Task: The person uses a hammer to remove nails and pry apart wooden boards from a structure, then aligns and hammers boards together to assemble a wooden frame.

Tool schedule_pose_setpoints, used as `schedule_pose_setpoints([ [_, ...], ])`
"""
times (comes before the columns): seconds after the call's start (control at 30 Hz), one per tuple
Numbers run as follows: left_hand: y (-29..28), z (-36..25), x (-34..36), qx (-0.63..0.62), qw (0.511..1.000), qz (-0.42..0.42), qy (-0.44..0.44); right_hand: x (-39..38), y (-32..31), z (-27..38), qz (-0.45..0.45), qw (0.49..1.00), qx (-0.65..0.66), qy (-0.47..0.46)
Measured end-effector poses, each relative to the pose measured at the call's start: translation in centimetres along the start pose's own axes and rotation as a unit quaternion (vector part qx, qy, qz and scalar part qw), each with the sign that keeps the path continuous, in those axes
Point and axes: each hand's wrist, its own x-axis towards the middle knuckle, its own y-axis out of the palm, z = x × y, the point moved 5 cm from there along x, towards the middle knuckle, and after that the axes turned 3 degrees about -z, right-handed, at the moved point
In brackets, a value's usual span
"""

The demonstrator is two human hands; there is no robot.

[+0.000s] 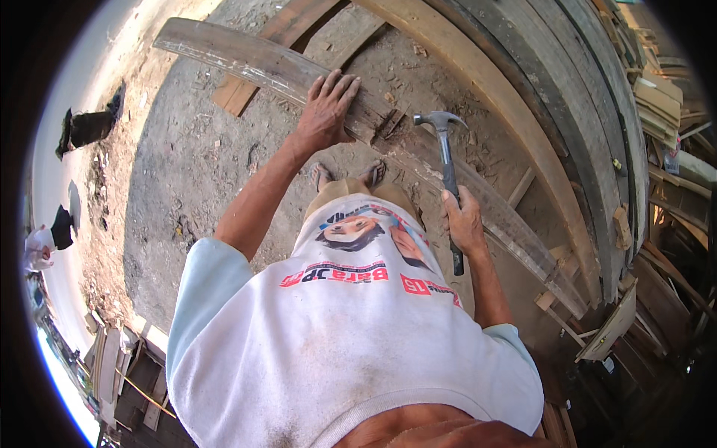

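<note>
A long weathered wooden plank runs from the upper left toward the lower right, broken and splintered near its middle. My left hand grips it just left of the break, fingers laid across the top face and thumb at the near edge. In my right hand is a claw hammer, held around its dark handle. The hammer's steel head points away from me, above the plank just right of the splintered part and not clearly touching it.
Long curved-looking timber boards lie at the right. A cross timber passes under the plank at the far left. Scrap wood is piled at the far right. My sandalled feet stand on bare dirt ground. Dark debris lies left.
</note>
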Motion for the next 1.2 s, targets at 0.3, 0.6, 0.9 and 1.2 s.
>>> schedule_pose_setpoints([
  [0.3,0.9,0.5,0.1,0.012,1.0,-0.008,0.006,1.0,-0.6,1.2,-0.05,0.973,-0.156,-0.164],
  [0.6,0.8,0.2,-0.3,0.005,1.0,-0.004,-0.001,2.2,-1.8,2.2,-0.061,0.996,-0.056,-0.029],
  [0.9,0.3,-0.4,-0.2,0.011,1.0,0.01,0.001,1.2,-1.3,3.2,-0.023,0.985,-0.031,-0.171],
  [1.2,0.3,-0.6,0.5,0.028,1.0,0.007,0.006,14.1,-4.7,19.0,-0.046,0.834,0.422,-0.353],
])
